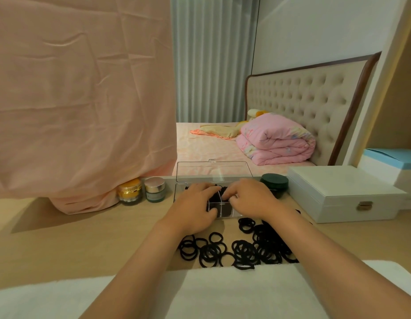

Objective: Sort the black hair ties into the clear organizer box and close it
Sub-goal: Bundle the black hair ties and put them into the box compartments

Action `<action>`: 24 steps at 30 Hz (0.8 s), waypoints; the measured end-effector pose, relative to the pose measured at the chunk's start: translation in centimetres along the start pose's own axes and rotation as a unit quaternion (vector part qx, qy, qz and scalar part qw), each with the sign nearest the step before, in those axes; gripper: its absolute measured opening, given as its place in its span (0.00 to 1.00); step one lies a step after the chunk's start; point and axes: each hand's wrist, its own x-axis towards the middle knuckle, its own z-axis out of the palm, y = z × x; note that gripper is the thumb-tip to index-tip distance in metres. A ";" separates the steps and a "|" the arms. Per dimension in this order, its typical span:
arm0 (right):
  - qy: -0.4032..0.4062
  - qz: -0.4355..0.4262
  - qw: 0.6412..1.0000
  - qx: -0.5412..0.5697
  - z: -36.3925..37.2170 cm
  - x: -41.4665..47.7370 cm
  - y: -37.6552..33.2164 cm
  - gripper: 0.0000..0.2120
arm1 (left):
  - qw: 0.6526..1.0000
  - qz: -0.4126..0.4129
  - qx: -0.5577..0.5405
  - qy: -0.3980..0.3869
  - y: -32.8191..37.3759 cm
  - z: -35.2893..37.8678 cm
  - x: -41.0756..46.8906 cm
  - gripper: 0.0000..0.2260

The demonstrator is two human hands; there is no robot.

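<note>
The clear organizer box sits on the wooden table, its transparent lid standing upright behind it. Black hair ties fill its middle compartments. My left hand lies over the box's left part, fingers spread down into it. My right hand covers the right part, fingertips pressing on the ties inside near the centre divider. Both hands hide most of the box's contents. A loose pile of several black hair ties lies on the table just in front of the box, between my forearms.
A white jewellery case stands right of the box, a dark round jar behind my right hand. Two cosmetic jars stand at the left by a pink cloth. A white towel covers the near table edge.
</note>
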 end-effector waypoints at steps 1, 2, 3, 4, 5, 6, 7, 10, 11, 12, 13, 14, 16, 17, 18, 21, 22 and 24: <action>0.015 0.014 0.999 0.038 -0.4 -0.1 -0.1 0.18 | 1.000 0.001 -0.006 0.006 0.1 -0.2 -0.2 0.28; 0.035 0.025 0.996 0.076 -0.9 -0.4 -0.1 0.18 | 1.000 0.002 -0.008 0.017 0.1 -0.4 -0.3 0.27; 0.059 0.031 0.992 0.107 -1.5 -0.7 -0.2 0.17 | 0.999 0.003 -0.005 0.032 0.2 -0.7 -0.6 0.25; 0.082 0.035 0.988 0.126 -2.1 -1.0 -0.4 0.17 | 0.999 0.004 0.002 0.049 0.3 -1.0 -1.0 0.22; 0.100 0.035 0.985 0.137 -2.7 -1.5 -0.6 0.17 | 0.998 0.004 0.008 0.063 0.4 -1.5 -1.3 0.19; 0.108 0.036 0.983 0.142 -3.0 -2.0 -0.8 0.17 | 0.998 -0.001 0.010 0.067 0.5 -1.9 -1.8 0.15; 0.105 0.036 0.983 0.143 -3.3 -2.6 -1.1 0.17 | 0.998 -0.010 0.008 0.057 0.7 -2.3 -2.2 0.10; 0.028 0.019 0.991 0.129 -3.1 -4.3 -2.6 0.15 | 0.999 -0.035 0.012 -0.013 0.9 -3.3 -3.8 0.06; -0.010 0.005 0.993 0.114 -2.8 -4.8 -3.4 0.14 | 0.998 -0.041 0.027 -0.037 0.8 -3.4 -4.3 0.08; -0.044 -0.012 0.994 0.097 -2.4 -5.2 -4.2 0.14 | 0.996 -0.045 0.049 -0.056 0.6 -3.5 -4.7 0.09; -0.072 -0.026 0.994 0.083 -1.9 -5.6 -5.0 0.14 | 0.994 -0.052 0.071 -0.067 0.4 -3.6 -5.2 0.11; -0.095 -0.034 0.992 0.071 -1.3 -5.9 -5.7 0.13 | 0.992 -0.060 0.086 -0.074 0.1 -3.7 -5.7 0.13; -0.121 -0.040 0.991 0.035 0.1 -6.4 -6.5 0.13 | 0.988 -0.081 0.097 -0.085 -0.5 -3.7 -6.6 0.15; -0.129 -0.038 0.991 0.013 0.7 -6.5 -6.7 0.14 | 0.987 -0.094 0.096 -0.091 -0.7 -3.6 -7.0 0.16; -0.136 -0.032 0.990 -0.004 1.3 -6.5 -6.8 0.14 | 0.986 -0.106 0.089 -0.094 -0.8 -3.5 -7.4 0.16; -0.138 -0.011 0.990 -0.013 2.4 -6.3 -6.6 0.13 | 0.987 -0.111 0.055 -0.103 -0.8 -2.9 -7.9 0.16; -0.134 -0.011 0.991 -0.016 2.6 -6.1 -6.5 0.12 | 0.988 -0.105 0.049 -0.104 -0.8 -2.7 -7.9 0.17; -0.122 -0.008 0.992 -0.021 3.0 -5.7 -6.1 0.12 | 0.990 -0.093 0.031 -0.099 -0.6 -2.4 -7.7 0.17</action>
